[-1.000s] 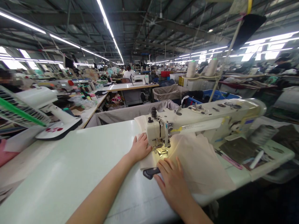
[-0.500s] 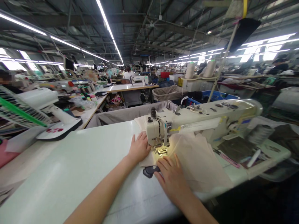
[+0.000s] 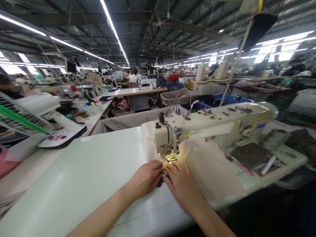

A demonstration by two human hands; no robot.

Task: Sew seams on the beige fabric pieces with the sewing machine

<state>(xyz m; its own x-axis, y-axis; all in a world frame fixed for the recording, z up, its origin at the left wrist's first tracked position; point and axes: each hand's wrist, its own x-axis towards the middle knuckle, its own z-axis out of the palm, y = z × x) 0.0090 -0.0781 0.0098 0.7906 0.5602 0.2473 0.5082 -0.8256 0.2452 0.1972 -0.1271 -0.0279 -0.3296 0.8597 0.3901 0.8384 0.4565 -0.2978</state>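
Beige fabric (image 3: 209,171) lies on the sewing machine bed, its left part under the machine head (image 3: 164,138). My left hand (image 3: 146,176) is closed at the front edge of the fabric, fingers bent together just before the lit presser foot (image 3: 171,158). Beside it, my right hand (image 3: 181,182) rests on the fabric with fingers curled over a small black-handled tool (image 3: 160,181). Most of that tool is hidden beneath both hands, so its kind cannot be made out. The fingertips of both hands nearly touch.
Pink-handled snips (image 3: 239,165), a grey thread cone (image 3: 275,141) and dark cloth (image 3: 251,154) lie right of the machine. Behind stand a fabric-lined bin (image 3: 133,120) and a blue crate (image 3: 232,98). A white fan (image 3: 59,131) is at the left. Co-workers sit further off.
My left hand has come back from beside the machine head, toward me and next to my right hand, now covering part of the black-handled tool. My right hand has hardly moved.
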